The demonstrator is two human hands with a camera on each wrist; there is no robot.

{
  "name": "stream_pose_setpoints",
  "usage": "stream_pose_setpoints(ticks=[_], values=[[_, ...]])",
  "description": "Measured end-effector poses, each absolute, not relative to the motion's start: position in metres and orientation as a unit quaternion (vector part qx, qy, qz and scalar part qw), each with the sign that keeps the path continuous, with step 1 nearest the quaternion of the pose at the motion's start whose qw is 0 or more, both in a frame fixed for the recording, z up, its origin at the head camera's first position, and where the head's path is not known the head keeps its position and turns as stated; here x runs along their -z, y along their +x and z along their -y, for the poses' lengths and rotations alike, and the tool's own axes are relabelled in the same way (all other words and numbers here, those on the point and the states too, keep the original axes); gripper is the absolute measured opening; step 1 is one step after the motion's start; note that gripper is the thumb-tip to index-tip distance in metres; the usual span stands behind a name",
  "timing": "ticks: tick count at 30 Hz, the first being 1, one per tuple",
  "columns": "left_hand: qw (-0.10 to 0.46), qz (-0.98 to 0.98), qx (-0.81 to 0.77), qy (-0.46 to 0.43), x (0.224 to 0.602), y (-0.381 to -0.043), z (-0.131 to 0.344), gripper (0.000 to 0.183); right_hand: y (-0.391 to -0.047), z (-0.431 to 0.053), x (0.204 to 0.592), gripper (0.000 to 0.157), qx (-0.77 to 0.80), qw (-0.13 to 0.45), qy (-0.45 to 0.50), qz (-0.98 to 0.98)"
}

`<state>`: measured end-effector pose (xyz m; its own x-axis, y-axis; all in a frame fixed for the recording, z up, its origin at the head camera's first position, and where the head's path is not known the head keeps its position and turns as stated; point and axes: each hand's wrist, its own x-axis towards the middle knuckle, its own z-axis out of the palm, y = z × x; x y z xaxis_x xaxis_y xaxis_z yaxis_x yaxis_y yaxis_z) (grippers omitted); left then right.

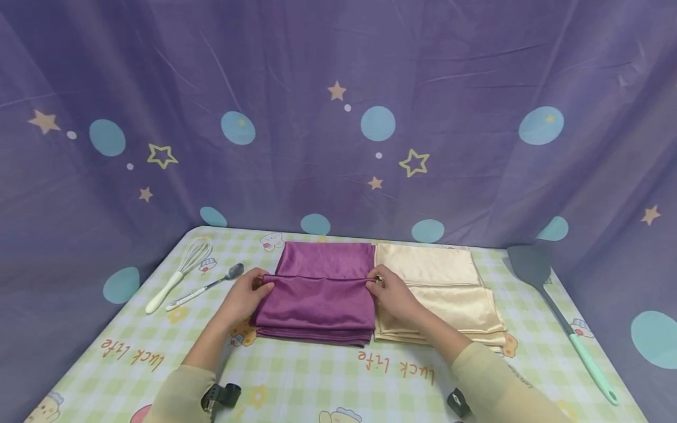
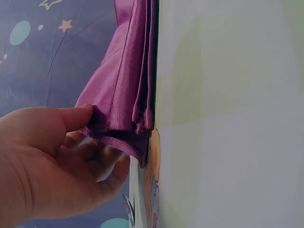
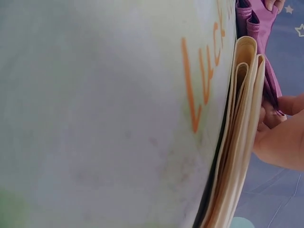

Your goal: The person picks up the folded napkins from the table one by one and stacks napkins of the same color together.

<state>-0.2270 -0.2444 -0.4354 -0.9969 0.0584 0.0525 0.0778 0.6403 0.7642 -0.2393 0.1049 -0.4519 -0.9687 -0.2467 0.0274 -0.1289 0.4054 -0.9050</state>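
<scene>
A folded purple satin cloth [image 1: 319, 302] lies at the middle of the table, its upper layer lifted along a crosswise edge. My left hand [image 1: 247, 298] pinches the left end of that edge; in the left wrist view the thumb and fingers of the left hand [image 2: 61, 156] grip the cloth's corner [image 2: 109, 104]. At the other end my right hand [image 1: 394, 294] pinches the purple edge between thumb and fingers, reaching over the folded cream satin cloth [image 1: 449, 305]. In the right wrist view the right hand [image 3: 282, 133] shows beyond the stacked cream layers [image 3: 242, 123].
To the left lie a whisk [image 1: 182, 271] and a spoon [image 1: 206, 286]. A dark spatula with a mint handle [image 1: 560, 317] lies along the right side. Behind the checked tablecloth [image 1: 296, 385] hangs a purple curtain [image 1: 296, 176].
</scene>
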Motion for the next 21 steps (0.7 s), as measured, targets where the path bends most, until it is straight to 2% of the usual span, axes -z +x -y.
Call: stream_pose_setpoints(ticks=[5,10,14,21], values=[[-0.015,0.884,0.467,-0.026,0.4326,-0.2254,0.2418,0.019,-0.2383,-0.1038,0.4498,0.021,0.599,0.1,-0.095,-0.789],[-0.044,0.85,0.524,-0.007,0.4318,-0.2244,0.2417,0.029,-0.2383,-0.1054,0.4489,0.035,0.605,0.11,-0.11,-0.781],[-0.056,0.835,0.548,0.005,0.4343,-0.2245,0.2426,0.036,-0.2392,-0.1061,0.4513,0.038,0.619,0.109,-0.106,-0.771],[-0.047,0.84,0.54,0.028,0.4372,-0.2262,0.2425,0.034,-0.2423,-0.1082,0.4551,0.044,0.67,0.13,-0.066,-0.728]])
